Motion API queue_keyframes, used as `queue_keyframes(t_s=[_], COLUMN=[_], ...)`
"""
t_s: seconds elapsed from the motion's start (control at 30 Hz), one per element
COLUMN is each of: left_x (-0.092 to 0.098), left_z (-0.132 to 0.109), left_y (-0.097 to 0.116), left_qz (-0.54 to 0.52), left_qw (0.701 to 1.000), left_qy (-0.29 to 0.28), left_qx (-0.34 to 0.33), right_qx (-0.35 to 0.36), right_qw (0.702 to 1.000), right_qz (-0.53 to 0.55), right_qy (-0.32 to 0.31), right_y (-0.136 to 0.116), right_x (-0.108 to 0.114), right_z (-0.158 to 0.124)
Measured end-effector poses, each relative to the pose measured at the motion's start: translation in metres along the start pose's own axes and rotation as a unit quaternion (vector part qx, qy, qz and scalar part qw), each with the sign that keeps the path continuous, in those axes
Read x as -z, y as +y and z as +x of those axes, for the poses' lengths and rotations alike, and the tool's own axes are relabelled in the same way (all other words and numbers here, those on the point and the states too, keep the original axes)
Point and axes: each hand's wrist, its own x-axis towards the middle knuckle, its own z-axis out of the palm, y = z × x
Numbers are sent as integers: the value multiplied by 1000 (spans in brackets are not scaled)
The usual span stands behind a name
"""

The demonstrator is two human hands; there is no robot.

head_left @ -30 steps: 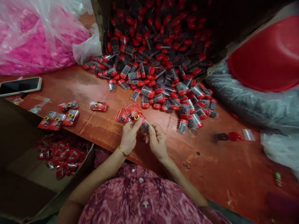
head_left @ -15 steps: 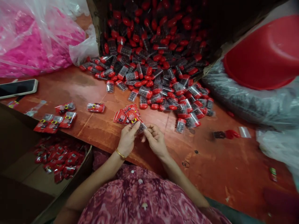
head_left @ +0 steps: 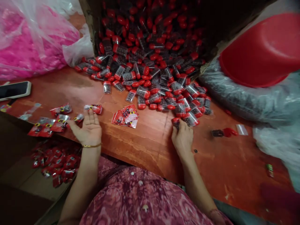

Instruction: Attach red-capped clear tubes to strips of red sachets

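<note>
My left hand (head_left: 90, 129) is palm up with its fingers spread, holding nothing. Just beyond its fingertips lies a wrapped red packet (head_left: 95, 108), and several more red packets (head_left: 60, 123) are to its left. My right hand (head_left: 183, 137) has its fingers closed on a small clear container with a red cap (head_left: 175, 121), at the near edge of a heap of similar containers (head_left: 142, 92). Between my hands lies a fanned stack of printed red cards (head_left: 125, 116).
A dark open box (head_left: 89, 25) behind spills the heap onto the table (head_left: 140, 142). A red tub (head_left: 260, 53) rests on a filled plastic bag (head_left: 236, 97) at right. Pink goods fill a bag (head_left: 35, 43) at left, near a phone (head_left: 15, 90). Below stands a carton of red packets (head_left: 56, 162).
My hands have parted from above the cards. The left moved left and opened, and another small packet now lies beside it. The right moved right to a container at the heap's edge.
</note>
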Motion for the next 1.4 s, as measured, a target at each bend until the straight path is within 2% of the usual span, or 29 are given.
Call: queue_keyframes(t_s=[0.07,0.13,0.17,0.23,0.3,0.37,0.43,0.5,0.6,0.77,0.93,1.0,1.07,1.13,1.17,1.27,1.33,1.4], left_x=[-6,-15,-19,-26,-30,-30,-26,-22,-17,-19,-29,-30,-29,-28,-27,-24,-23,-22], left_z=[-11,-22,-25,-24,-16,-6,0,0,-4,-8,-9,-12,-17,-23,-27,-40,-48,-54], left_y=[-10,-26,-34,-48,-58,-64,-67,-69,-71,-72,-69,-64,-58,-53,-52,-50,-50,-49], left_qz=[65,197,279,436,555,629,663,675,672,650,678,678,665,634,613,546,516,498], left_qw=[997,972,942,844,733,652,609,592,592,623,607,613,636,672,692,740,756,769], left_qy=[-41,-124,-180,-271,-311,-317,-313,-304,-300,-310,-298,-288,-275,-277,-285,-317,-333,-338], left_qx=[15,-11,-52,-157,-240,-281,-302,-320,-329,-304,-288,-287,-279,-263,-253,-232,-224,-216], right_qx=[88,148,162,173,176,180,185,189,190,185,181,169,139,75,33,-76,-107,-119], right_qw=[995,985,981,978,977,975,974,973,974,976,977,976,968,947,927,839,790,771], right_qz=[40,73,82,95,102,109,115,118,116,114,108,136,207,311,368,519,578,601], right_qy=[-36,-57,-63,-70,-70,-66,-61,-53,-36,-11,13,17,1,-40,-68,-147,-173,-176], right_y=[-7,-23,-31,-42,-46,-45,-42,-40,-40,-41,-42,-49,-61,-79,-88,-115,-126,-129], right_x=[-10,-16,-18,-20,-20,-20,-20,-20,-20,-21,-17,-13,-9,-7,-6,-5,-5,-3], right_z=[-7,-13,-16,-19,-20,-20,-19,-19,-19,-21,-22,-22,-20,-16,-12,1,8,13])
